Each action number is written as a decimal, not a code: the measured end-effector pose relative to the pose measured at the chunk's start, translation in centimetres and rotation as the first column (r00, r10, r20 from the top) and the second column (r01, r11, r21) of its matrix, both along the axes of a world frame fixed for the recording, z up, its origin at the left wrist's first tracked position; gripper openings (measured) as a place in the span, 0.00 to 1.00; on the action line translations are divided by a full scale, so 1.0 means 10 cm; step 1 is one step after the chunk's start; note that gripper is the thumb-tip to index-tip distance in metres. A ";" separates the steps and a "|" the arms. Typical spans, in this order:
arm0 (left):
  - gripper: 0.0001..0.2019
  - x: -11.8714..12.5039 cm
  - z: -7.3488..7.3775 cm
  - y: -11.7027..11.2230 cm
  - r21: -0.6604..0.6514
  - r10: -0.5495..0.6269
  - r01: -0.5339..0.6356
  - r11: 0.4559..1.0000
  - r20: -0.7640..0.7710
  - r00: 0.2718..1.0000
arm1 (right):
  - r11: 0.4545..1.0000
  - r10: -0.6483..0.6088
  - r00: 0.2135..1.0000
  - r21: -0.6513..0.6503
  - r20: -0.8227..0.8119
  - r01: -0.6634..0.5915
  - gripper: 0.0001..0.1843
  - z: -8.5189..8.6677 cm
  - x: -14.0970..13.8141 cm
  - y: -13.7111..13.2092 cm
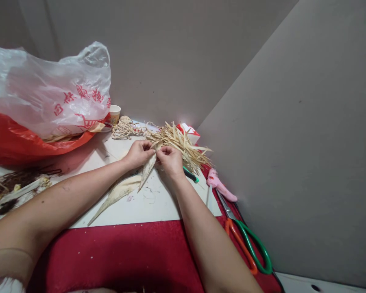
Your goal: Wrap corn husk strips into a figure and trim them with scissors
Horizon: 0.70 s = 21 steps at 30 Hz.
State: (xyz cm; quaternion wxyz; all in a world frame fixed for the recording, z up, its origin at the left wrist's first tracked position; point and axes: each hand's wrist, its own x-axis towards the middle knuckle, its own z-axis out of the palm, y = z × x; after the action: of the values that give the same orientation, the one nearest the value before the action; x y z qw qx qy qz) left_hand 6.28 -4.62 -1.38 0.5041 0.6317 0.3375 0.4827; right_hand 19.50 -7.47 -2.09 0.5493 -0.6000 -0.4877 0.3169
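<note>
My left hand (139, 154) and my right hand (170, 160) meet over a white board (158, 203). Both pinch the top of a pale, dried leaf (147, 171) that hangs down between them with its tip toward me. A second, longer dried leaf (116, 196) lies flat on the board just below my left wrist. Right behind my fingers sits a heap of thin dried leaf strips (183, 145).
A white plastic bag (51, 93) on a red bag (27, 142) fills the left. A paper cup (114, 114) and a coil of twine (126, 128) stand behind. A pink glue gun (221, 186) and green and orange scissors (247, 240) lie on the red cloth at right, by grey walls.
</note>
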 end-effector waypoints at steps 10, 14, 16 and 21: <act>0.10 -0.02 0.04 0.03 -0.088 0.004 0.008 0.996 0.138 0.990 | 0.999 0.004 0.897 -0.042 -0.442 -0.025 0.06 0.12 -0.03 -0.03; 0.11 -0.06 0.01 0.11 -0.195 0.082 -0.044 0.980 0.191 0.978 | 0.997 0.044 0.724 -0.013 -0.689 -0.073 0.07 0.25 -0.04 -0.06; 0.11 -0.08 0.01 0.15 -0.232 0.138 -0.089 0.969 0.205 0.969 | 0.997 0.051 0.676 -0.001 -0.735 -0.077 0.11 0.35 0.03 -0.07; 0.10 -0.13 -0.02 0.24 -0.248 0.244 -0.187 0.951 0.223 0.944 | 0.978 -0.056 0.794 0.127 -0.605 0.165 0.18 0.84 0.43 -0.27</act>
State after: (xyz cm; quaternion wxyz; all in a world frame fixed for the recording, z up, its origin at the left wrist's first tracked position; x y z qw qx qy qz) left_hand 5.00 -2.20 -1.58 0.5542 0.4640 0.3907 0.5701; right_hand 23.81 -10.15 6.27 0.7423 -0.4470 -0.2792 0.4138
